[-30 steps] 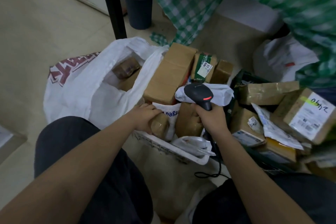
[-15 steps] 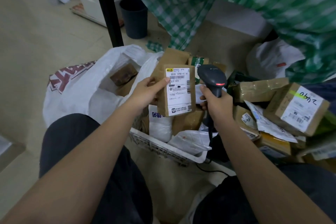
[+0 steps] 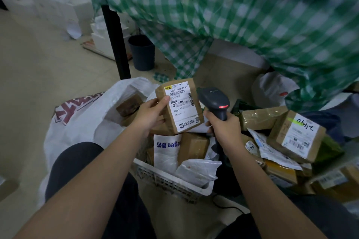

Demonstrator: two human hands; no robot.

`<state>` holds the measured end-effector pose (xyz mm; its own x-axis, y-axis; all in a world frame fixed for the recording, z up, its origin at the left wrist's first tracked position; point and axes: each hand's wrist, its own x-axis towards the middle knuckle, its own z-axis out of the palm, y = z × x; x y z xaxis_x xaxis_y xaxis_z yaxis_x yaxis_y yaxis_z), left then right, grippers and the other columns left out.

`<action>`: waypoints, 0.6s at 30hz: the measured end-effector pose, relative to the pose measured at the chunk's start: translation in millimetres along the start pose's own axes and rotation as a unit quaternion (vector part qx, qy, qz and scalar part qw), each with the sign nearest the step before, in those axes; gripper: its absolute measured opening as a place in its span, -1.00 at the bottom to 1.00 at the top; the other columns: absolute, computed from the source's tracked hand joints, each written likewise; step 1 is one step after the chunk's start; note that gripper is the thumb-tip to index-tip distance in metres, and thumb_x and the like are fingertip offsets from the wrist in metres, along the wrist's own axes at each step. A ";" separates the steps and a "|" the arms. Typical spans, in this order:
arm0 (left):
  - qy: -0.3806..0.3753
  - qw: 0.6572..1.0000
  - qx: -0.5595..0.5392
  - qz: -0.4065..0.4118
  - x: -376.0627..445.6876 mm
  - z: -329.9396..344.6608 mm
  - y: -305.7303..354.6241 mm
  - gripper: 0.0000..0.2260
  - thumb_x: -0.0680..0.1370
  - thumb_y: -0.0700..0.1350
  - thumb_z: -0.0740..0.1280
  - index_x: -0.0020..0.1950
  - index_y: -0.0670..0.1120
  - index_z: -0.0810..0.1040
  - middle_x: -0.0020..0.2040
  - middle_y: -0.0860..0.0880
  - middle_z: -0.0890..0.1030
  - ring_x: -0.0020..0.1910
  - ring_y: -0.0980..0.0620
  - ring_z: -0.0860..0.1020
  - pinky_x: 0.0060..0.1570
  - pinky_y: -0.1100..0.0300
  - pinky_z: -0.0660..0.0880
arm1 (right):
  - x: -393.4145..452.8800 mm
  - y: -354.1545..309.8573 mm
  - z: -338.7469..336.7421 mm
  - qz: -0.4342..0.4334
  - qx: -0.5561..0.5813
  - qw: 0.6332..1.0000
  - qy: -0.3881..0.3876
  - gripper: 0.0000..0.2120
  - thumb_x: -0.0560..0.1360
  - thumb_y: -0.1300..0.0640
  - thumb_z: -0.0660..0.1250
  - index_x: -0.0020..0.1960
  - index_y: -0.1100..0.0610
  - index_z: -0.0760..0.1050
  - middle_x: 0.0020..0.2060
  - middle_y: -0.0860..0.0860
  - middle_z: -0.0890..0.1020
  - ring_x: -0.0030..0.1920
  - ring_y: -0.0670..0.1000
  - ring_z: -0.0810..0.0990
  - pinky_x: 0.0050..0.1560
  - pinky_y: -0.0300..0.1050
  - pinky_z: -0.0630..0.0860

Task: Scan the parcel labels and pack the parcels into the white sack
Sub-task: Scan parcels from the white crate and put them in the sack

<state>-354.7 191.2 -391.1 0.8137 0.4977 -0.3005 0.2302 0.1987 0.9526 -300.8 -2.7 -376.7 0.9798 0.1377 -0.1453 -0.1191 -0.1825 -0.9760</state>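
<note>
Head view looks down on the left hand (image 3: 150, 114), which grips a small brown cardboard parcel with a white printed label (image 3: 179, 106): the thumb lies on the label's left edge and the fingers wrap behind the box. That parcel is held upright above the white slotted plastic basket (image 3: 171, 180), label facing the camera, touching nothing else. Just right of it, the right hand (image 3: 225, 128) is curled tight round the handle of a dark grey handheld barcode scanner (image 3: 214, 101), whose head shows a red light and sits close beside the label without touching it. Left of the basket, the white woven sack with red lettering (image 3: 77, 122) lies open on the floor, with brown boxes visible inside its mouth. In the basket stand more brown parcels and a white plastic mailer with blue print (image 3: 166, 151). Right of the basket, a heap of parcels includes a brown box with handwriting on its label (image 3: 297, 136).
</note>
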 end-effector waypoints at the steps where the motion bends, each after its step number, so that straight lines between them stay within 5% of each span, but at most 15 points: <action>1: 0.005 1.000 -0.001 0.004 0.4 0.4 2.3 -0.62 0.53 0.10 0.35 0.29 -0.04 0.51 0.11 0.02 0.63 0.01 0.12 0.58 0.05 0.09 0.53 | -4.0 -4.0 -0.4 -0.007 -0.009 1.000 -0.018 -0.85 0.46 0.12 0.45 -0.21 0.17 0.54 -0.41 0.06 0.60 -0.46 -0.05 0.52 -0.34 -0.15 0.47; 18: 0.013 1.000 -0.004 0.028 9.0 -2.1 11.6 -0.59 0.53 0.10 0.34 0.33 -0.05 0.47 0.12 0.04 0.60 0.04 0.09 0.55 0.07 0.08 0.49 | -14.2 -19.0 1.5 -0.004 -0.080 0.992 -0.100 -0.81 0.44 0.10 0.43 -0.28 0.18 0.54 -0.50 0.04 0.55 -0.53 -0.06 0.48 -0.37 -0.14 0.47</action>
<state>-345.8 199.8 -382.9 0.8108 0.5304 -0.2476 0.1800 0.1766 0.9677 -312.7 0.3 -356.3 0.9275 0.3263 -0.1822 -0.0690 -0.3297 -0.9416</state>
